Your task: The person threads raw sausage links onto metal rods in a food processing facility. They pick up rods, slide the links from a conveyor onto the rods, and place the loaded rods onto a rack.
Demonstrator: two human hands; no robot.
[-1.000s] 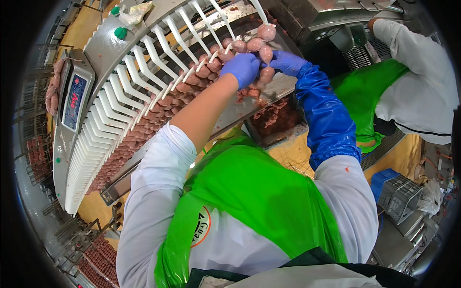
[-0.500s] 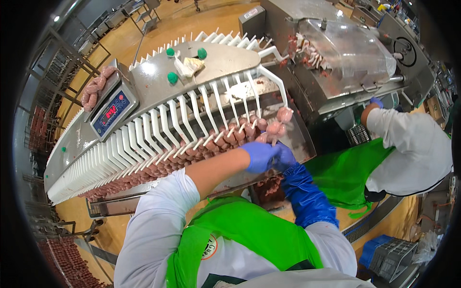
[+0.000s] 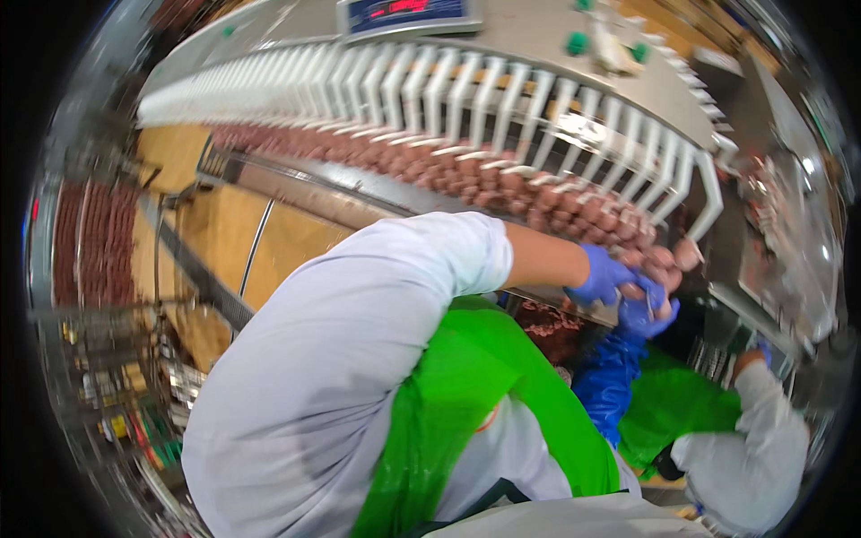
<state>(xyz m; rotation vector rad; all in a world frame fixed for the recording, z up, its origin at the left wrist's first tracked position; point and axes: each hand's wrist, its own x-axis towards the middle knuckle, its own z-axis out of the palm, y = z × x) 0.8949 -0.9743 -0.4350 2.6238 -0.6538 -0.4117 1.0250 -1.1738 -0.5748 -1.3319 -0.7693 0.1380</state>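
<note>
The sausage links [image 3: 659, 259] lie bunched at the right-hand end of the row of white hooks [image 3: 421, 85], just below the last hook; a long row of hanging sausages [image 3: 466, 184] runs off to the left. Handling this string well would seem to call for both hands working close together, bearing the links' weight from below and pressing only lightly, so that no skin splits and no joint between links is twisted or pulled. Keeping the string clear of the hook tips looks wise too.

The gloved right hand [image 3: 644, 314], below a blue sleeve [image 3: 605, 381], is curled closed around some links, one of them showing beside its fingers. The gloved left hand [image 3: 601, 274] has its fingers bent and touching the links from the left; blur hides whether it grips them. A tray of meat scraps [image 3: 549, 325] sits just below the hands.
</note>
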